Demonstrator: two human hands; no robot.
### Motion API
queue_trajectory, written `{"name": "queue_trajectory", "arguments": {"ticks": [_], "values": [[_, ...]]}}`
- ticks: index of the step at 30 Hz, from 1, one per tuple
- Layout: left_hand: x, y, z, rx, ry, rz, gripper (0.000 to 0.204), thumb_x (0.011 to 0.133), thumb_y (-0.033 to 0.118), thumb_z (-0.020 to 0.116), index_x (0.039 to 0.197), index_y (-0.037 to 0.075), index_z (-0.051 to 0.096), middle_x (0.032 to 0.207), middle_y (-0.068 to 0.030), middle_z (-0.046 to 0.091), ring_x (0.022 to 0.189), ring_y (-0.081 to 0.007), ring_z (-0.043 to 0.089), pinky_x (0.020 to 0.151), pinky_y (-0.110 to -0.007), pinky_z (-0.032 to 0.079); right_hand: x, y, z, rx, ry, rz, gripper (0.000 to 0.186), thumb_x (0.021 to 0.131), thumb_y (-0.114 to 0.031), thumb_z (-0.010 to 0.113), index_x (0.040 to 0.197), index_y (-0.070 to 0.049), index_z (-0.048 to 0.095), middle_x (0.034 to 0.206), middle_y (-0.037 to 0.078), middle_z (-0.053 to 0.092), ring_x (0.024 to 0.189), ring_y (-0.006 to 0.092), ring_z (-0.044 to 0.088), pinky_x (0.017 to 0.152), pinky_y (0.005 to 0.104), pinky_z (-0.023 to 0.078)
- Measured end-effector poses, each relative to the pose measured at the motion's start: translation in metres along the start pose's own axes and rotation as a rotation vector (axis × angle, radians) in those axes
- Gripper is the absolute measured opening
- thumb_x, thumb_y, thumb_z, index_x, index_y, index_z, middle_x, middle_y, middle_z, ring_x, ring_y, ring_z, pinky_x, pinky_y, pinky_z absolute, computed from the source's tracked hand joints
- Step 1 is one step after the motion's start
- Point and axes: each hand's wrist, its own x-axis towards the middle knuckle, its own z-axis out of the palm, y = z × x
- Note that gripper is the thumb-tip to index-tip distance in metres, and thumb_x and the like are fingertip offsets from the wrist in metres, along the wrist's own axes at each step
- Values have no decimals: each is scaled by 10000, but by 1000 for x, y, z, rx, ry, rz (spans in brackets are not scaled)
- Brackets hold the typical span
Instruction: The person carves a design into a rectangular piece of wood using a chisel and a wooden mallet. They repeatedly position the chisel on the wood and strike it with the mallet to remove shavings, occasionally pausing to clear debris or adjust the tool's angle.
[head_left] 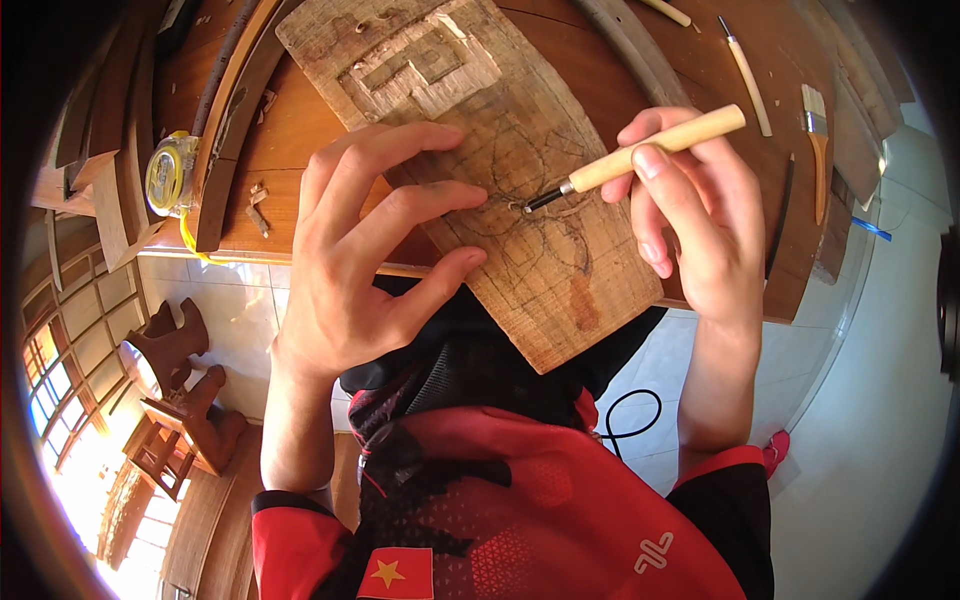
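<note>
Head: left hand [345, 240] spread at board [548, 275] across table [570, 45] edge, chisel [603, 170] pinched in right hand [708, 220], room between.

Shows weathered brown on the wooden board [535, 315], with dark looping drawn lines across its middle, paler carved wood near its far end and a rusty stain toward its near end. Runs pale yellow along the carving tool [705, 128] at its handle, black at its shank. Glows reddish brown on the surface [795, 70]. Near its left edge, shows yellow on the tape measure [172, 175]; near its right edge, joins cream bristles to orange-brown on the brush [820, 165].
</note>
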Motion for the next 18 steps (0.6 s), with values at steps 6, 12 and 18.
{"name": "queue_trajectory", "arguments": {"ticks": [6, 12, 18], "values": [[0, 2, -1, -11, -14, -17, 388, 704, 181, 860, 1073, 100, 772, 1352, -137, 648, 1238, -336, 573, 1069, -458, 422, -7, 2, -3, 129, 57, -91, 228, 1051, -73, 546, 1218, 80, 572, 925, 167, 659, 563, 77, 537, 454, 217, 448], [8, 18, -1, 177, -76, 72, 416, 709, 100, 788, 1118, 175, 798, 1332, -78, 657, 1182, -313, 586, 1079, -498, 430, -11, 15, -25, 272, -89, -227, 213, 1000, -71, 608, 1137, 89, 636, 909, 176, 660, 616, 132, 596, 493, 260, 516], [13, 22, -3, 322, -94, 157, 399, 695, 142, 786, 1087, 209, 817, 1226, -2, 710, 1099, -278, 637, 1058, -531, 466, -21, 13, -24, 366, -72, -201, 238, 1006, -105, 607, 1148, 86, 613, 919, 220, 674, 581, 184, 633, 489, 282, 528]]}}
